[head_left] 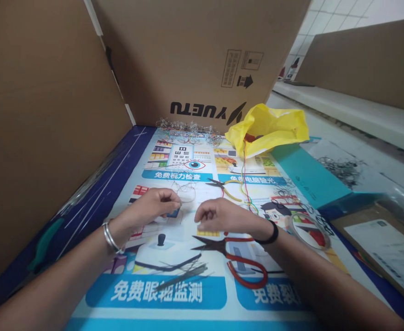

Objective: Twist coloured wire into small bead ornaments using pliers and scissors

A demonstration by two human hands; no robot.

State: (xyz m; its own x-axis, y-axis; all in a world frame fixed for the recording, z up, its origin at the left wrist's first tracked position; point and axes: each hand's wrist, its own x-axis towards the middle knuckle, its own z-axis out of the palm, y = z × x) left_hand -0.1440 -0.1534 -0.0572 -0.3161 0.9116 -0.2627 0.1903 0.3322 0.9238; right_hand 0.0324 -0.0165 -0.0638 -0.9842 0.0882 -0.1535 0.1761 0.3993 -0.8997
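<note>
Head view, left fingers (169, 202), right fingers (207, 216) curled — can't tell if gripping — thin wire loop (185, 193), pointed scissors (227, 248)

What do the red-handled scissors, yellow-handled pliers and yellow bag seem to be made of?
Scissors: dark, dull blades, likely metal; smooth red handles, probably plastic. Pliers: dark jaws, probably steel; yellow grips, perhaps plastic or rubber. Yellow bag: thin, smooth plastic, probably, from its creased folds.

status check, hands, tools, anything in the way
Left hand and right hand curled, apart, hold unclear. Yellow-handled pliers lying beyond right hand. Red-handled scissors on near side, possibly in the way.
</note>
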